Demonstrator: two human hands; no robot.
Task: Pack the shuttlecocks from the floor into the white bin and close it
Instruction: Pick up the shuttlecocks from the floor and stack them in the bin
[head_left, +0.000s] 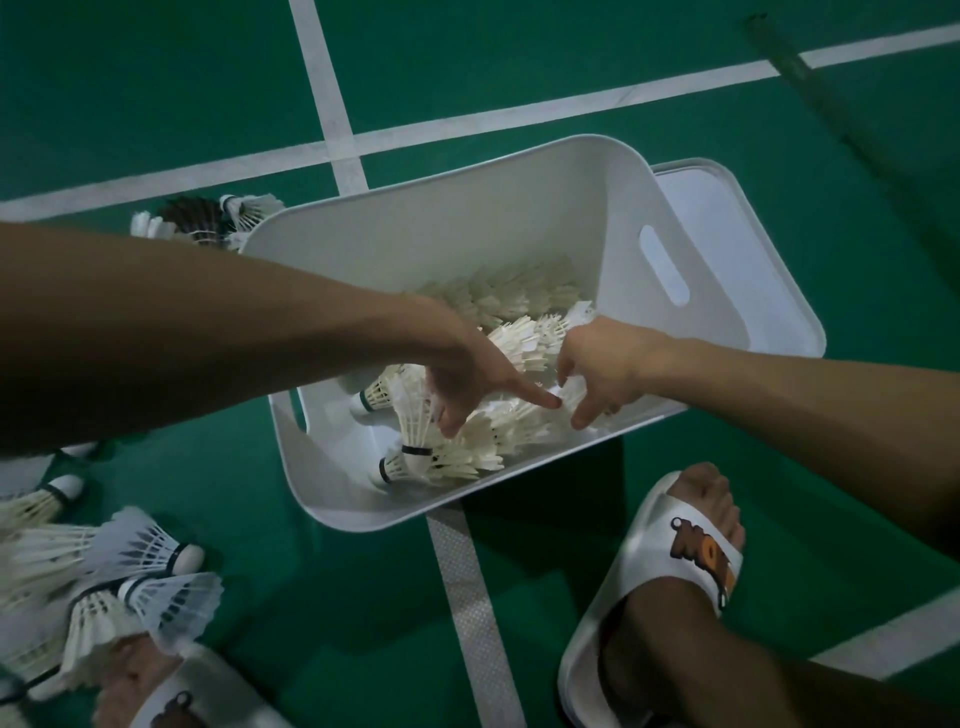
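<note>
The left hand reached into the white bin, forefinger stretched toward three o'clock onto the packed shuttlecocks; whether its other fingers gripped any, I could not tell. The right hand pinched their feathers. Loose shuttlecocks lay on the floor at eight o'clock.

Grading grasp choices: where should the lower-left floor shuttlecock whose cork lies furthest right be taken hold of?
Pinch the shuttlecock at its rounded cork, coming from the right, the white bin's side. It lies on its side with the cork pointing that way and exposed, while its feather skirt overlaps neighbouring shuttlecocks leftward.
</note>
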